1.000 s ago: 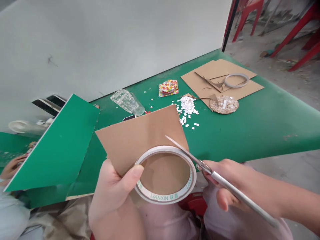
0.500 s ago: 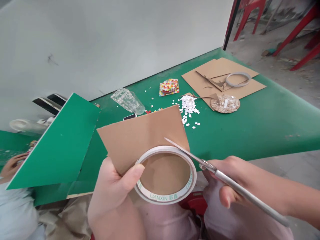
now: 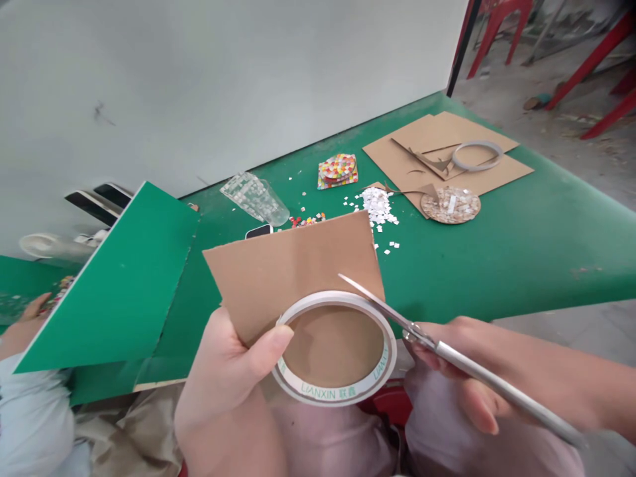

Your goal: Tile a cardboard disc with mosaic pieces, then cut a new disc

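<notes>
My left hand (image 3: 233,364) pinches a piece of brown cardboard (image 3: 298,265) together with a white tape roll (image 3: 335,394) laid on its face, the thumb pressing on the ring's left rim. Green "LIANXIN" lettering runs round the inside of the ring. In my right hand (image 3: 477,371) is a pair of scissors (image 3: 501,391), its fingers partly hidden behind the handle. The upper blade lies over the cardboard along the ring's upper right edge; the lower blade is out of sight behind the cardboard.
On the green table (image 3: 497,258) lie white paper squares (image 3: 378,205), a colourful checkered stack (image 3: 338,171), a clear cup (image 3: 256,199), a round piece (image 3: 450,205), and cardboard sheets (image 3: 501,173) bearing another ring (image 3: 477,156). A green board (image 3: 114,285) stands left, beside another person's arm (image 3: 22,334).
The cardboard, tape roll and scissors have shifted slightly right in view. My right thumb has swung away from the palm, down and right. The other person's hand at left has moved a little.
</notes>
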`<state>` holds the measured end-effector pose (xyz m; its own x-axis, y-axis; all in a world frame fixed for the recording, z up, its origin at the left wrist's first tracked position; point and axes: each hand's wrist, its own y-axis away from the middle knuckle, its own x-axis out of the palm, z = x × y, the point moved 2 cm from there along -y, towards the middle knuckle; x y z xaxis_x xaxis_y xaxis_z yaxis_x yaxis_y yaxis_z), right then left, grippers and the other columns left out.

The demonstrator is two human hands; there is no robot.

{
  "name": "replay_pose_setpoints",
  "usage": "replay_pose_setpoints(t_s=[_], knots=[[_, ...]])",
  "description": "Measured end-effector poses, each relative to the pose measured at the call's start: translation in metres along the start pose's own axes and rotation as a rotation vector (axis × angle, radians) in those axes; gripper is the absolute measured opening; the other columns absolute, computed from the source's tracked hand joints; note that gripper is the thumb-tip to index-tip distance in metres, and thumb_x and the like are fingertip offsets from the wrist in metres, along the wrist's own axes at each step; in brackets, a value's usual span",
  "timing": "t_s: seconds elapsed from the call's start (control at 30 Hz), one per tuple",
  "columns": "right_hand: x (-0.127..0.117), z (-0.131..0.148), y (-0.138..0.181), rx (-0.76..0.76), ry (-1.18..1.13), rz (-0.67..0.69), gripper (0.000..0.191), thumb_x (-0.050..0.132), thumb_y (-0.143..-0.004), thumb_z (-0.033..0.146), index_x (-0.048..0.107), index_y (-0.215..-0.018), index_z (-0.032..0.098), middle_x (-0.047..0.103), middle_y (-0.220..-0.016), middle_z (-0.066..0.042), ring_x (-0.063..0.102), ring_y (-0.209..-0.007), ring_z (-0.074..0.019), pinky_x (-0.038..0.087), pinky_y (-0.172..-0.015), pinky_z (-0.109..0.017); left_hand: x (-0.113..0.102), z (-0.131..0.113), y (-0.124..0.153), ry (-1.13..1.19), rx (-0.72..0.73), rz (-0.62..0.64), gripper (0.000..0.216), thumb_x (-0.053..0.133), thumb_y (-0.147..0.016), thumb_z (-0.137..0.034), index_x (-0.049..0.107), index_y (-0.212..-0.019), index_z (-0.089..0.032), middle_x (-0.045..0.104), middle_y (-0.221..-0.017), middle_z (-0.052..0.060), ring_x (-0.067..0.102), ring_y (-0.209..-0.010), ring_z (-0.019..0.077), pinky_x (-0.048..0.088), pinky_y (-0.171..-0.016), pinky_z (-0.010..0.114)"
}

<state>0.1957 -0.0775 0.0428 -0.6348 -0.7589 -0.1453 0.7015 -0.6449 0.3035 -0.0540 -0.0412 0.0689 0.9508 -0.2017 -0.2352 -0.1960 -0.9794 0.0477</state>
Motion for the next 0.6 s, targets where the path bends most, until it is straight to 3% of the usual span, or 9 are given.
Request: replay_pose_setpoints(t_s=[0.07,0.13,0.27,0.43,0.6], knots=[[0.0,0.001,0.001,-0.019,-0.001,0.007,0.029,0.049,-0.083,0.049,0.053,-0.088,0.02,0.063,-0.07,0.001,0.058,-0.062,-0.0128,0.042,-0.06,-0.021,0.006,-0.003,0.002,0.041,-0.01,-0.146,0.026,0.065,-0.071,-0.028,0.066,-0.098,-0.03,0.069,-0.094,-0.002,0.063,-0.091,0.0237,0.052,-0.078,0.031],[0.001,0.002,0.001,-0.025,-0.007,0.007,0.032,0.05,-0.082,0.052,0.052,-0.089,0.021,0.064,-0.078,0.0,0.058,-0.061,-0.0123,0.043,-0.061,-0.022,0.011,-0.006,0.004,0.035,-0.05,-0.206,0.024,0.066,-0.071,-0.028,0.066,-0.094,-0.027,0.07,-0.091,0.0,0.064,-0.089,0.0249,0.053,-0.073,0.03],[0.003,0.0,-0.001,0.001,-0.011,0.012,0.029,0.055,-0.081,0.047,0.052,-0.095,0.022,0.065,-0.083,0.002,0.059,-0.064,-0.0112,0.044,-0.062,-0.02,0.013,-0.006,0.005,-0.001,-0.075,-0.091,0.026,0.067,-0.07,-0.032,0.065,-0.095,-0.029,0.07,-0.091,-0.002,0.065,-0.083,0.0245,0.053,-0.067,0.03],[0.007,-0.009,-0.004,-0.009,0.01,-0.014,0.027,0.056,-0.081,0.045,0.057,-0.091,0.02,0.066,-0.083,0.0,0.059,-0.069,-0.0125,0.041,-0.057,-0.018,0.007,-0.003,0.003,0.015,0.006,-0.095,0.027,0.063,-0.073,-0.032,0.063,-0.099,-0.026,0.069,-0.098,0.002,0.064,-0.088,0.0238,0.053,-0.072,0.03],[0.008,-0.015,-0.004,0.098,0.009,-0.039,0.031,0.06,-0.077,0.048,0.06,-0.081,0.017,0.069,-0.082,-0.002,0.061,-0.07,-0.0161,0.043,-0.058,-0.021,-0.002,-0.001,-0.004,0.019,0.02,0.111,0.031,0.065,-0.072,-0.028,0.063,-0.103,-0.028,0.068,-0.104,0.002,0.063,-0.094,0.0251,0.053,-0.076,0.033]])
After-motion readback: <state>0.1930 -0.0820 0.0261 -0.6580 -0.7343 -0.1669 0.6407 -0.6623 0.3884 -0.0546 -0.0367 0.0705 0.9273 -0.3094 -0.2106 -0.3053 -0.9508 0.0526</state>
